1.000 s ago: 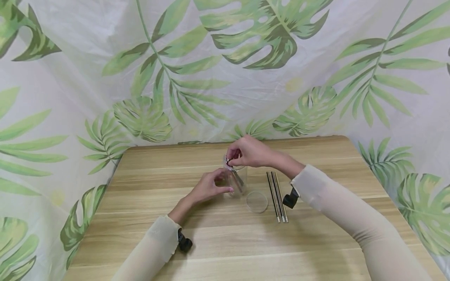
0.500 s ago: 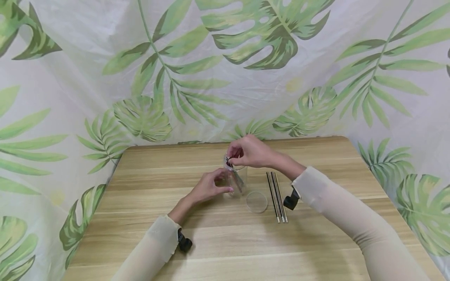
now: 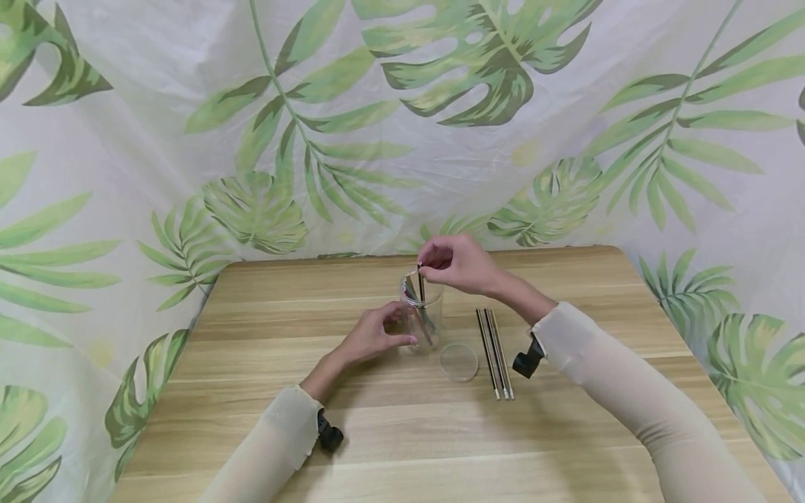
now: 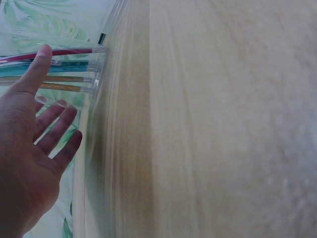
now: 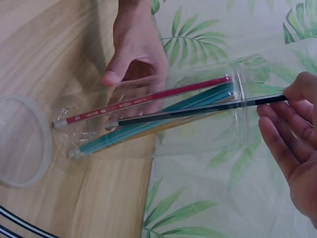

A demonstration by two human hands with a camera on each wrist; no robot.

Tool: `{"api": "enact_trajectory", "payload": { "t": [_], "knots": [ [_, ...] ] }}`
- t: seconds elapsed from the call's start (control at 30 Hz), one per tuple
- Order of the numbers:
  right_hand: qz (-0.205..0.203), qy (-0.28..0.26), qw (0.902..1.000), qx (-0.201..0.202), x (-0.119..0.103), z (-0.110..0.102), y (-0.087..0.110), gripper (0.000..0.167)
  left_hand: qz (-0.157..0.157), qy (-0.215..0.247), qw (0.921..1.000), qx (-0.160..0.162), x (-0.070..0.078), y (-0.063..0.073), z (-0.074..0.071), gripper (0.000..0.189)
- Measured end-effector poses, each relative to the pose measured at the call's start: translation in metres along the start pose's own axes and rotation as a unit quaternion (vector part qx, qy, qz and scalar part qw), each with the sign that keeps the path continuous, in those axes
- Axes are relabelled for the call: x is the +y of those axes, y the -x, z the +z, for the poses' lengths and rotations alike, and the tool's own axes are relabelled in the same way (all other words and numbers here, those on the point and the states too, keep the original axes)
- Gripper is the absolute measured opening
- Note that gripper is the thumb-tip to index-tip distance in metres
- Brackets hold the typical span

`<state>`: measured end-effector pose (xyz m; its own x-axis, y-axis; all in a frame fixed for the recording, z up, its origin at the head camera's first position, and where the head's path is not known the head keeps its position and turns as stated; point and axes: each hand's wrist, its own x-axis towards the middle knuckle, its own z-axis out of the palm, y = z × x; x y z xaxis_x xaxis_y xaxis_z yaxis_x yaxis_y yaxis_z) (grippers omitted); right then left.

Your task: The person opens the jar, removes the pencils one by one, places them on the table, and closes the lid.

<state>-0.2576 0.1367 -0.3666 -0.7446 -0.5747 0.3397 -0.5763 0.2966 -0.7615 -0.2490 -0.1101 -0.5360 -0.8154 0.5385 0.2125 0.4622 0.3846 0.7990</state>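
A clear plastic jar [image 3: 435, 318] stands on the table, mouth up. My left hand [image 3: 374, 332] holds it low from the left side, thumb in front and fingers behind. Above the mouth, my right hand [image 3: 462, 264] pinches the top end of a black pencil [image 5: 198, 110]. Most of that pencil is inside the jar, its eraser end off the bottom. A red pencil [image 5: 148, 100], teal pencils [image 5: 94, 145] and yellow pencils [image 4: 62, 87] lean inside the jar with their eraser ends down.
A round clear lid [image 3: 459, 362] lies just in front of the jar. To its right, several black striped pencils [image 3: 495, 353] lie side by side on the wooden table [image 3: 283, 433]. Behind the table's far edge hangs a leaf-patterned cloth [image 3: 352, 175].
My right hand has moved up and to the right from the rim's left side, and the black pencil now shows above the jar. My left hand stays on the jar.
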Motion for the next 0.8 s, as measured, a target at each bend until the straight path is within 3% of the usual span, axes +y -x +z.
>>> {"api": "enact_trajectory", "payload": {
  "t": [0.3, 0.53, 0.67, 0.8],
  "knots": [
    [0.026, -0.048, 0.9961, 0.069, -0.001, -0.012, 0.004, 0.010, 0.003, -0.002, 1.0000, 0.002, -0.001, 0.000, 0.001, 0.062],
    [0.015, -0.086, 0.9901, 0.110, -0.004, -0.022, 0.007, 0.011, 0.002, -0.002, 1.0000, 0.000, -0.002, 0.001, 0.002, 0.064],
    [0.001, -0.132, 0.9812, 0.141, -0.006, -0.030, 0.007, 0.012, 0.000, -0.003, 1.0000, -0.001, -0.001, 0.001, 0.001, 0.065],
    [-0.016, -0.206, 0.9629, 0.173, -0.009, -0.038, 0.006, 0.010, -0.001, -0.006, 1.0000, -0.003, -0.001, 0.001, 0.001, 0.066]
  ]
}}
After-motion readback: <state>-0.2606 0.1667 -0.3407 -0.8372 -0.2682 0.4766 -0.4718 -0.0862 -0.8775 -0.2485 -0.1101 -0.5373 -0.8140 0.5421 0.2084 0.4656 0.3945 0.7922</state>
